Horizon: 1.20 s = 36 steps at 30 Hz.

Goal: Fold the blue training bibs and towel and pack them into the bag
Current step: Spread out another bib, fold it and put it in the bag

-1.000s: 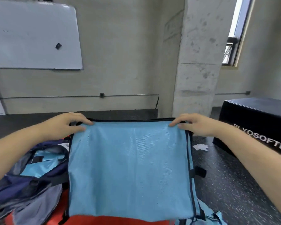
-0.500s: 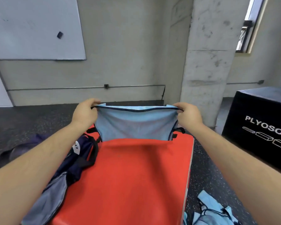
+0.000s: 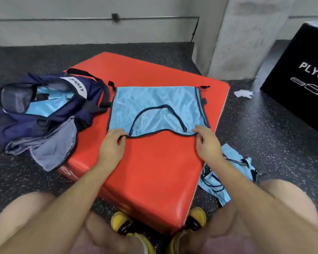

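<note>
Flattening light-blue dark-trimmed mesh training bib (image 3: 154, 107) on far half of red padded block (image 3: 145, 171); pinching near corners with left hand (image 3: 112, 143), right hand (image 3: 207, 142), probably squaring for fold; navy fabric bag (image 3: 44, 110) against block's left side

Single view, worn on person's head. Faces forward, tilted steeply down over red pad (image 3: 154, 171). Close range: left hand (image 3: 111, 143), right hand (image 3: 206, 143), blue bib (image 3: 154, 105) mid-frame; knees (image 3: 292, 198) at bottom edge; wall base (image 3: 62, 33) along top. Wide lens, edges bowed.

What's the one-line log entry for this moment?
bib flat on red mat; left hand pinches near edge; right hand pinches near corner; bag open
</note>
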Each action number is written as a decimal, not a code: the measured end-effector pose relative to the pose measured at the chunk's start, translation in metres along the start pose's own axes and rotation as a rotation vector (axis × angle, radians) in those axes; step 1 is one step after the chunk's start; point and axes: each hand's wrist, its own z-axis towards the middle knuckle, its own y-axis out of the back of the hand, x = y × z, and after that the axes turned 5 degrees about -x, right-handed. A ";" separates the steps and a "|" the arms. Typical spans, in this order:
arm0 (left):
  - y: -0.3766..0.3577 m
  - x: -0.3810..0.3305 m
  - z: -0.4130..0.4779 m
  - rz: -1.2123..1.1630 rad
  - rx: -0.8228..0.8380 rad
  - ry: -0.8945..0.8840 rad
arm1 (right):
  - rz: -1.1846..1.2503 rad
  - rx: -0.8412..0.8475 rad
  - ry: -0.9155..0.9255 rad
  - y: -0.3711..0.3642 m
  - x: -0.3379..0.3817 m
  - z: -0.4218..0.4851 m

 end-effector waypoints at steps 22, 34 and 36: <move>-0.001 0.009 0.040 0.458 0.550 0.023 | -0.407 0.400 0.052 -0.004 0.028 0.024; -0.052 -0.057 0.049 0.432 0.535 -0.055 | -0.452 0.415 0.068 -0.040 0.084 0.034; -0.058 -0.054 0.041 0.477 0.589 -0.041 | -0.458 0.442 0.046 -0.045 0.079 0.024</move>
